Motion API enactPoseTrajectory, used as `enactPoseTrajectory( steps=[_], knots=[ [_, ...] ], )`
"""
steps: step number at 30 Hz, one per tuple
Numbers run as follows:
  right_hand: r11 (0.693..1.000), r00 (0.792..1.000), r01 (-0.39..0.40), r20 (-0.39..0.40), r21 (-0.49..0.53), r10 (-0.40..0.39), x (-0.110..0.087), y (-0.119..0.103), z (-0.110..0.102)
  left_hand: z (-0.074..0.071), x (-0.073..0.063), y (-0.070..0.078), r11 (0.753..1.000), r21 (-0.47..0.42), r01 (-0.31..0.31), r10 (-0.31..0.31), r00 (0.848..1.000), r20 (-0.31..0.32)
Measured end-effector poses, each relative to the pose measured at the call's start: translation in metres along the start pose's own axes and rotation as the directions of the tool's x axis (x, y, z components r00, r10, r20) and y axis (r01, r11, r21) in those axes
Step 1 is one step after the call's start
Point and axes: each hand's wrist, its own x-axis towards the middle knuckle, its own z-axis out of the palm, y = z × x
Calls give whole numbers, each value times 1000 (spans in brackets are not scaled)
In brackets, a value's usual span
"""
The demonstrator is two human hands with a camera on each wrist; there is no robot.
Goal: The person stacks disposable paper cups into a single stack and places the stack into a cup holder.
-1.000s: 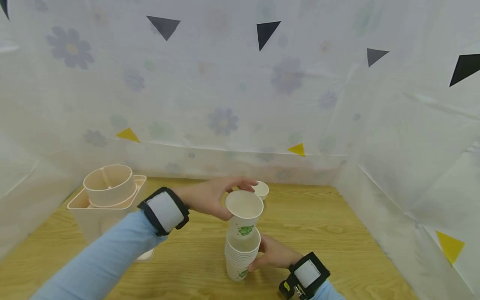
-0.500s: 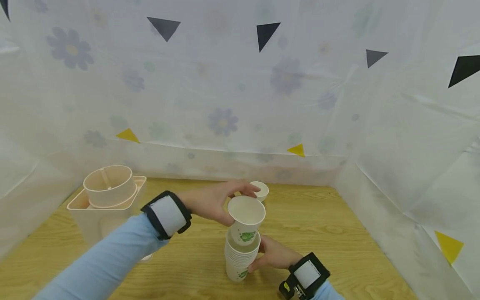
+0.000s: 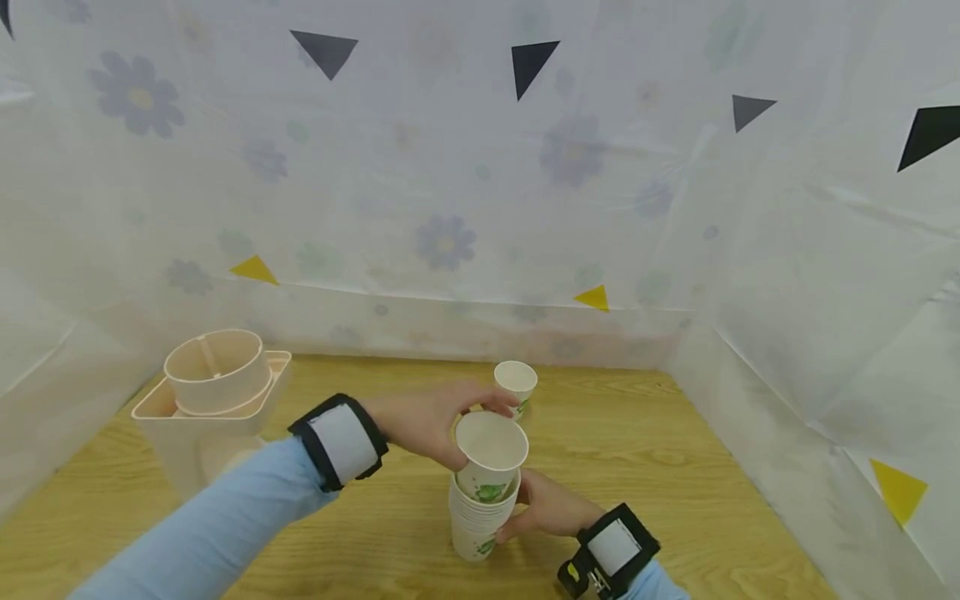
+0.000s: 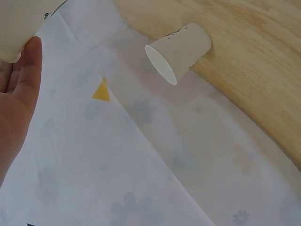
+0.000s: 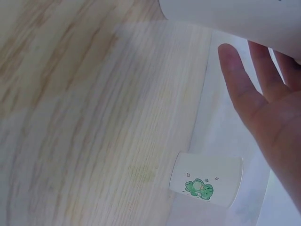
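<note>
A paper cup (image 3: 491, 450) with a green print is pinched near its rim by my left hand (image 3: 427, 423), its lower part inside the top of a stack of nested paper cups (image 3: 476, 523). Low on the stack's right side, my right hand (image 3: 551, 504) holds it upright on the table. Part of the held cup (image 4: 21, 23) shows at the corner of the left wrist view. Farther back stands a single paper cup (image 3: 515, 379), upright, partly behind the left fingers; the right wrist view shows this cup's (image 5: 207, 179) green animal print.
To the left stands a cream square bin (image 3: 217, 442) with a round cream container (image 3: 217, 371) set in its top. A white flowered sheet (image 3: 450, 167) surrounds the wooden table (image 3: 637, 450) at the back and sides.
My left hand has lowered its cup, which now sits deeper in the top of the stack. More of the cup at the back shows. The right hand has stayed in place.
</note>
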Motion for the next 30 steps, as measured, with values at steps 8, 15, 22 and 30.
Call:
enactPoseTrajectory(
  steps=[8,15,22,30],
  knots=[
    [1000,1000,9,-9,2,-9,0,0,2,6,-3,0,999,-36,-2,3,999,35],
    [1000,1000,7,-17,-5,-7,0,-2,3,8,-5,0,998,-66,12,-9,999,47],
    [1000,1000,-18,-7,14,18,-2,-3,4,13,-5,-3,997,-80,23,-19,998,58],
    [999,1000,-23,-5,23,23,-4,-4,4,17,-5,-4,997,-80,15,-10,998,59]
  ],
)
